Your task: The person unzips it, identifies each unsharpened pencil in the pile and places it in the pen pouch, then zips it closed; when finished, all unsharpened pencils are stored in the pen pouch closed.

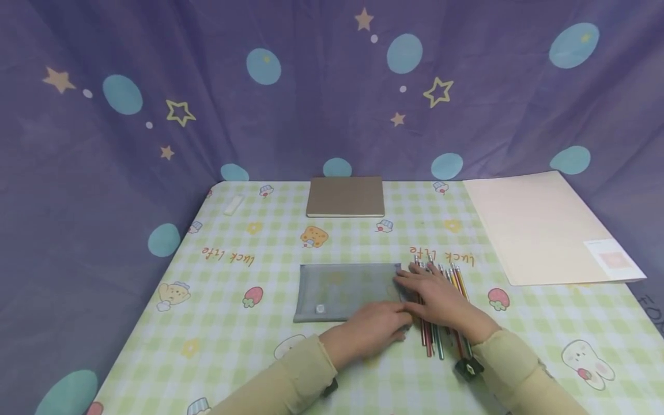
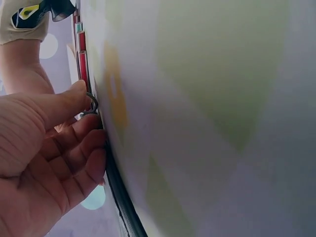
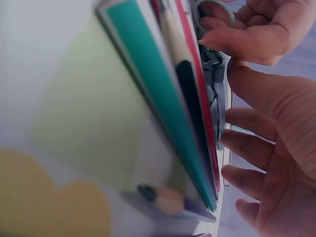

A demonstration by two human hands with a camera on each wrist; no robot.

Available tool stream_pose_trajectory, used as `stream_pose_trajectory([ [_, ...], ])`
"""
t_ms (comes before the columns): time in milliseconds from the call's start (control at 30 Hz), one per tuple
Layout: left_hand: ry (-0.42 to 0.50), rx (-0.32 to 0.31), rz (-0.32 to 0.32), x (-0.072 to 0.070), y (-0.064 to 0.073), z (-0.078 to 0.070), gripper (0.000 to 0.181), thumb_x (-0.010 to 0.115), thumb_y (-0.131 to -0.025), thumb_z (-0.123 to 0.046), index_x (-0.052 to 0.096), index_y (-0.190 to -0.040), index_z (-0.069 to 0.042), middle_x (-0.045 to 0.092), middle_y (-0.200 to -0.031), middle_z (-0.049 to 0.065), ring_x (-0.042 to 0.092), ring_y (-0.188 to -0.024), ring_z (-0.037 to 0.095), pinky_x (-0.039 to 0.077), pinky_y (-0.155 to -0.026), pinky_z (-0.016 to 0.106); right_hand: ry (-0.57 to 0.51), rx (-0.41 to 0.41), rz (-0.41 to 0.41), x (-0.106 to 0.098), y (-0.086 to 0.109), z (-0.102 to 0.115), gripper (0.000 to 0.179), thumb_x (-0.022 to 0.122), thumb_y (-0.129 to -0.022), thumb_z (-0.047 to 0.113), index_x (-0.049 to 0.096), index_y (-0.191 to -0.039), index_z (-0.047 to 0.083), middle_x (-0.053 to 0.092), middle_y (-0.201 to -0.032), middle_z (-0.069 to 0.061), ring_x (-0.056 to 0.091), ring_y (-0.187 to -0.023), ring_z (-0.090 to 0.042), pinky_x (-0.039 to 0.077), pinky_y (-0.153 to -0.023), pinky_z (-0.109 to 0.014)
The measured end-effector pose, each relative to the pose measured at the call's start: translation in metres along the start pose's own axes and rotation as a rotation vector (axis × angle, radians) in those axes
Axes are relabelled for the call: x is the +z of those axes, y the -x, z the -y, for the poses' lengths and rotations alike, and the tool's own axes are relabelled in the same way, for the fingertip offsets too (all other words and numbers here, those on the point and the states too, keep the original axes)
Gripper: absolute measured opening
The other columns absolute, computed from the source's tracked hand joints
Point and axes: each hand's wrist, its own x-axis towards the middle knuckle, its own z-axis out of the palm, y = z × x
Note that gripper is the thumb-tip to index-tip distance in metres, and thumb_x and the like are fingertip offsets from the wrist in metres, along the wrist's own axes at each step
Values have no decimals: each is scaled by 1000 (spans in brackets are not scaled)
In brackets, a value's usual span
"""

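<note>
A grey translucent zip pouch (image 1: 353, 287) lies flat in the middle of the table. At its near right corner my left hand (image 1: 369, 329) pinches the zipper pull, a dark ring (image 2: 94, 101) between thumb and forefinger. My right hand (image 1: 442, 298) rests on the pouch's right end with fingers extended, its thumb close to the left hand. Under and beside the right hand lies a loose bunch of pencils (image 1: 441, 344) in several colours. In the right wrist view the left fingers hold the ring (image 3: 231, 16) near the zipper end, past a green pencil (image 3: 143, 64).
A brown notebook (image 1: 345, 197) lies at the table's back edge. A white eraser-like block (image 1: 233, 204) is at the back left. On the right lies a large cream folder (image 1: 539, 230) with a white label, overhanging the table's edge. A patterned cloth (image 1: 207, 357) covers the table.
</note>
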Motion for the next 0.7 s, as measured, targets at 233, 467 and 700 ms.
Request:
stream_pose_trajectory([
  [233,20,-38,-39,1,-1,-2,8,64,-94,-26,68,-93,-19,66,-101,-8,60,-93,5,46,-86,19,43,-33,-20,2,1,2,50,76,-83,33,66,-126,9,54,-138,-17,41,-132,-43,23,-108,-64],
  [467,30,-46,-80,0,5,-3,9,68,-91,-26,73,-88,-19,69,-110,-8,61,-102,6,44,-93,18,53,-16,7,4,0,2,52,76,-82,36,66,-126,10,52,-140,-16,40,-133,-43,22,-108,-65],
  [700,215,-275,-156,1,9,-4,8,74,-86,-22,76,-80,-19,67,-79,-13,60,-77,1,47,-76,17,88,2,45,5,-1,2,58,73,-83,42,62,-131,11,48,-144,-15,37,-136,-41,18,-110,-63],
])
